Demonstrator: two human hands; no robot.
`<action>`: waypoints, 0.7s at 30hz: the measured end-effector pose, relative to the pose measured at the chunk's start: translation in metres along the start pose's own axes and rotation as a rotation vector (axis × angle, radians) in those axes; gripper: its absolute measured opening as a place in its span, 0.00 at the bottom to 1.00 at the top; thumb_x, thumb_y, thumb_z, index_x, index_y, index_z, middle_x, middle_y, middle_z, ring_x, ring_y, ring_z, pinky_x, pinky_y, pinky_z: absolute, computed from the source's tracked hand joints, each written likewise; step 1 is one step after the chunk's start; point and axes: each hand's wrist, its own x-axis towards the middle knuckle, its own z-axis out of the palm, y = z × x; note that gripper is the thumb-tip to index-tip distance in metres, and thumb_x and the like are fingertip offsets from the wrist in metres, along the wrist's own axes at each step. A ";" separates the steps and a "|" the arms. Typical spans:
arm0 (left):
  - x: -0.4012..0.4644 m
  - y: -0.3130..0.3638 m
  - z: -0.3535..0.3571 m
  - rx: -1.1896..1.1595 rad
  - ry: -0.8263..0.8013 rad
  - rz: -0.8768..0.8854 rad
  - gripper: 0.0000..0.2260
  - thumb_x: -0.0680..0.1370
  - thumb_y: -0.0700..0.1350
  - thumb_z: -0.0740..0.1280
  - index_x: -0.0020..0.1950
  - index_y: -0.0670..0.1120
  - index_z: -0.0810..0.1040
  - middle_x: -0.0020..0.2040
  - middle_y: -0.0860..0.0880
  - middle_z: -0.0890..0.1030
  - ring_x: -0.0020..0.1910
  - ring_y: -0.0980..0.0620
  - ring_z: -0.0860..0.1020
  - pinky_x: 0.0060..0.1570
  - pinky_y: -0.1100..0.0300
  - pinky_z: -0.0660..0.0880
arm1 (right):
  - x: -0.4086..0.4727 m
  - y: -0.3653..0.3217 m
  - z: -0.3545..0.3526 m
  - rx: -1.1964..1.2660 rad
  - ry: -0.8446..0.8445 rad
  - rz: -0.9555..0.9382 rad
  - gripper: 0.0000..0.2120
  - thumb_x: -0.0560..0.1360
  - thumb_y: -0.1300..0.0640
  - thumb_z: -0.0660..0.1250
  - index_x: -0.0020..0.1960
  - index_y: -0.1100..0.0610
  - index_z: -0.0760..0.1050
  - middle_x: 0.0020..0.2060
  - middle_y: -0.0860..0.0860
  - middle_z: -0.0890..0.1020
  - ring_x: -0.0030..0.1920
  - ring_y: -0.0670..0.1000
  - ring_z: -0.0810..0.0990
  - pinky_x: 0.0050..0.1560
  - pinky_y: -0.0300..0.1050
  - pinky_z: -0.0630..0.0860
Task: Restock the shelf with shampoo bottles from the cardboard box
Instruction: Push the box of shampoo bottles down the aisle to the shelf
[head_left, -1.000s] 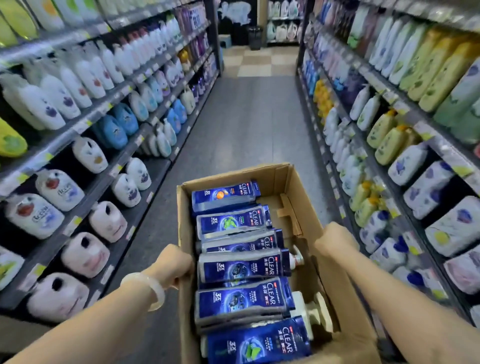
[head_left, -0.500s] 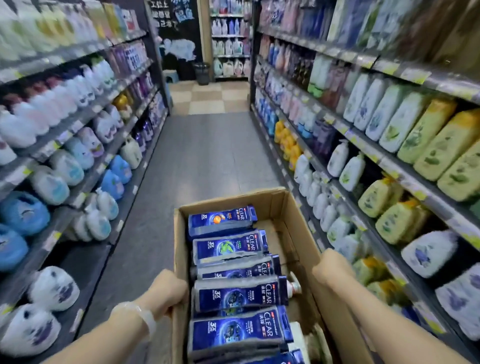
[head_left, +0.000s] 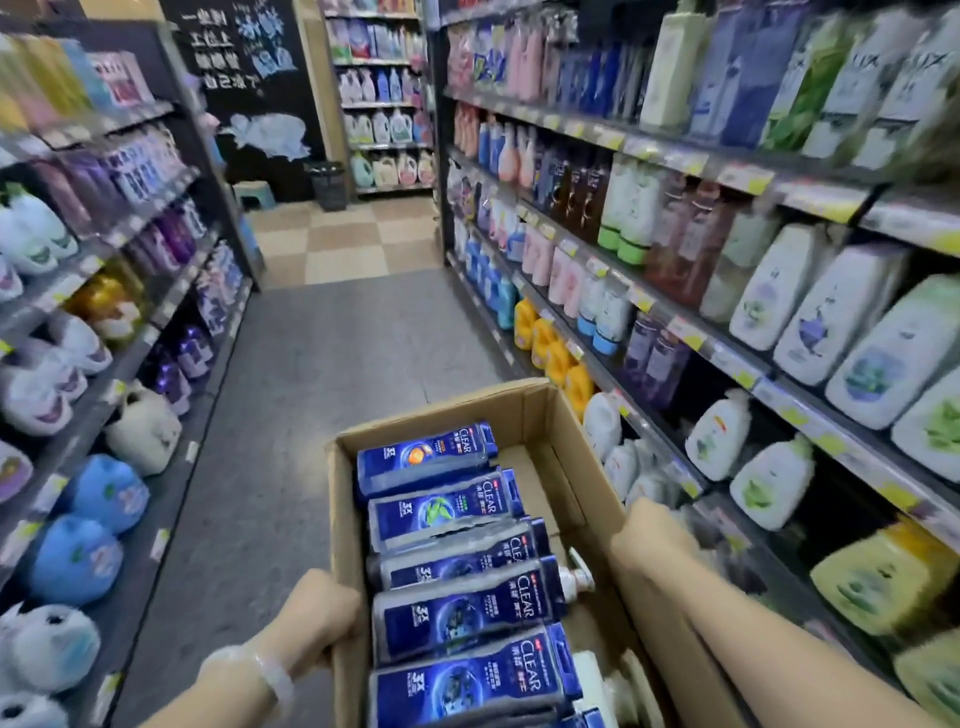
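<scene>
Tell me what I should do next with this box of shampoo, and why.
Probably set the cardboard box down by the shelves. Your left hand and right hand both grip its sides, so neither is free to lift out a blue shampoo bottle. The bottles lie flat in a row and none has been taken out.

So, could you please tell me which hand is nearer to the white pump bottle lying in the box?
Right. The right hand grips the cardboard box wall just beside the white pump bottle; the left hand grips the opposite wall, across the blue shampoo bottles.
</scene>
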 end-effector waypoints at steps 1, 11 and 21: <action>0.024 0.018 -0.007 -0.003 -0.005 0.003 0.07 0.69 0.29 0.59 0.32 0.36 0.70 0.27 0.42 0.74 0.23 0.47 0.73 0.16 0.66 0.65 | 0.024 -0.019 -0.006 0.008 -0.011 0.007 0.11 0.75 0.59 0.60 0.57 0.60 0.72 0.57 0.56 0.78 0.59 0.56 0.77 0.49 0.43 0.73; 0.285 0.197 -0.061 0.001 -0.047 0.038 0.06 0.69 0.32 0.60 0.39 0.31 0.77 0.28 0.41 0.75 0.22 0.47 0.74 0.17 0.65 0.67 | 0.266 -0.199 -0.056 0.043 -0.042 0.115 0.15 0.76 0.60 0.60 0.62 0.60 0.71 0.63 0.56 0.75 0.65 0.57 0.72 0.61 0.48 0.71; 0.531 0.374 -0.091 0.054 -0.030 -0.023 0.05 0.70 0.32 0.61 0.34 0.36 0.70 0.30 0.42 0.74 0.27 0.46 0.74 0.20 0.63 0.65 | 0.523 -0.355 -0.093 0.009 -0.045 0.073 0.12 0.76 0.57 0.61 0.58 0.58 0.73 0.60 0.55 0.77 0.61 0.55 0.76 0.56 0.45 0.74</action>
